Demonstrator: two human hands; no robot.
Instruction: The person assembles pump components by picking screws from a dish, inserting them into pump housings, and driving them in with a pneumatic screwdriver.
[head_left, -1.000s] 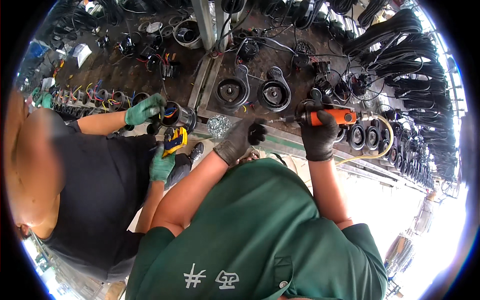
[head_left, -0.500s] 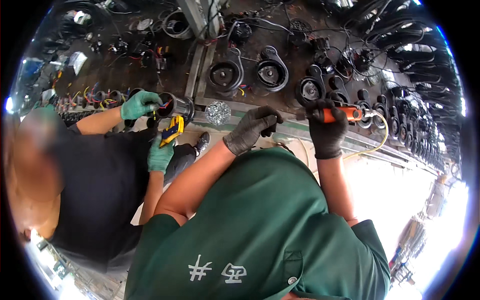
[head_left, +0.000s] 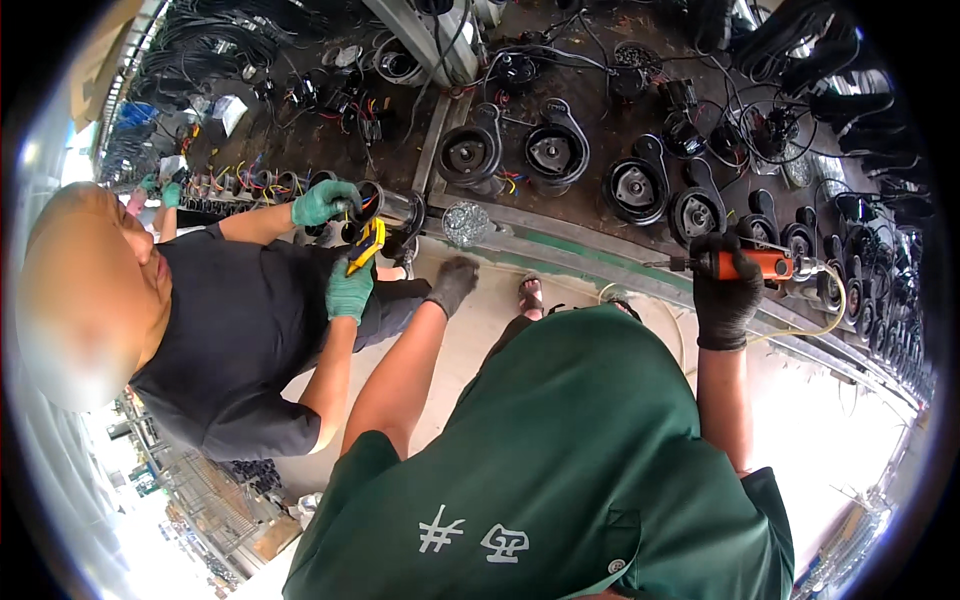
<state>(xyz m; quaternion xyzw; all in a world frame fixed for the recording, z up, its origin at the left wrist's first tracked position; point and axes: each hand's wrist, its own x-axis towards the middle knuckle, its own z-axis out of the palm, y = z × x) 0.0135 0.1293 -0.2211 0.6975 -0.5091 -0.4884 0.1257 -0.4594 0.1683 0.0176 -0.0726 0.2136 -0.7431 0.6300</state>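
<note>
My right hand [head_left: 727, 300], in a dark glove, is closed round an orange pneumatic screwdriver [head_left: 755, 265]. Its bit points left along the bench's front edge, and a pale air hose [head_left: 840, 300] loops from its rear end. My left hand [head_left: 455, 284], also in a dark glove, hangs below a round container of small silvery screws [head_left: 465, 224] at the bench edge, apart from it. The left fingers are foreshortened and blurred. Nearest the screwdriver stands a round black motor housing [head_left: 697, 215] with an upright handle-like part.
Several similar black housings [head_left: 555, 152] line the bench [head_left: 600, 90] beneath cables. A metal post [head_left: 425, 40] rises at the back. At left, a co-worker in green gloves [head_left: 327, 202] holds a yellow-and-black tool [head_left: 367, 246] beside wired housings.
My left hand has dropped down and left, toward the screw container. My right hand has moved right and slightly down, with the screwdriver still in it. The view has shifted.
</note>
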